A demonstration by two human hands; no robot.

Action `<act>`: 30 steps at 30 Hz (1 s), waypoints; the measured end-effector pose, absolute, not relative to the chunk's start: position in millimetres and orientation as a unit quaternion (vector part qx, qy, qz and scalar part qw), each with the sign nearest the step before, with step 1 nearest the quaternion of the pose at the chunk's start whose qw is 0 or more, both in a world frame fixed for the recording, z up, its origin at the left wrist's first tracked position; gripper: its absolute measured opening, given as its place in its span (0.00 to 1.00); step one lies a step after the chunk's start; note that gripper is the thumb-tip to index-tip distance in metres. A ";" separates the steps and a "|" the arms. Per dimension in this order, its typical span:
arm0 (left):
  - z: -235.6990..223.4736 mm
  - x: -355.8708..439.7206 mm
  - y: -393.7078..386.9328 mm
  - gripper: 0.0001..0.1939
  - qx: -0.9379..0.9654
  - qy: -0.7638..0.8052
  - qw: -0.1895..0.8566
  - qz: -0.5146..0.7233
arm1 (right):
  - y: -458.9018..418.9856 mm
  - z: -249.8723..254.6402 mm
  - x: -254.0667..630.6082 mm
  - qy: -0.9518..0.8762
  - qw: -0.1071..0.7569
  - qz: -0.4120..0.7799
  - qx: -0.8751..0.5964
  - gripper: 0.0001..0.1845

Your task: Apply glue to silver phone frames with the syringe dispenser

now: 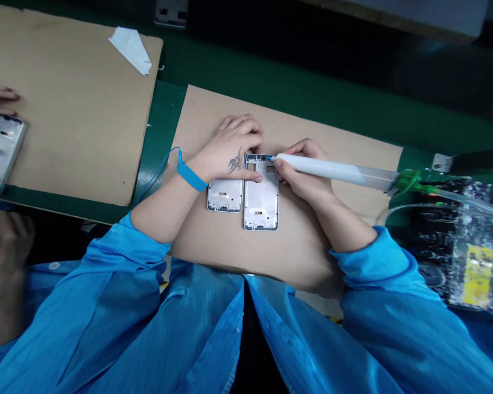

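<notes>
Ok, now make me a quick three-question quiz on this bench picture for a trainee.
1. Multiple choice: what does the right hand hold? A) a screwdriver B) a white tube with a green fitting C) a pair of scissors
2. True or false: a blue wristband is on the left wrist.
3. Short answer: how many silver frames lie on the brown sheet under the person's hands, and how do they lie?

Key:
1: B.
2: True.
3: Two, side by side: the right frame, with the thumb of the left hand over it, and the left frame, partly hidden by that hand.
</notes>
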State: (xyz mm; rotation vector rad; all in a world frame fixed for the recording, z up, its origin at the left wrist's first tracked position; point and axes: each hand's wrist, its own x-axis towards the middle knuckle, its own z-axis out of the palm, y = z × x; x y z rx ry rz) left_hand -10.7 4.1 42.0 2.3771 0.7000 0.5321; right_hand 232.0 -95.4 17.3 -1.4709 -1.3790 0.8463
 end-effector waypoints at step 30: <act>43.1 -9.4 4.5 0.28 0.894 0.264 0.302 0.198 | -97.0 24.7 231.5 -0.584 0.438 0.355 -0.584 0.34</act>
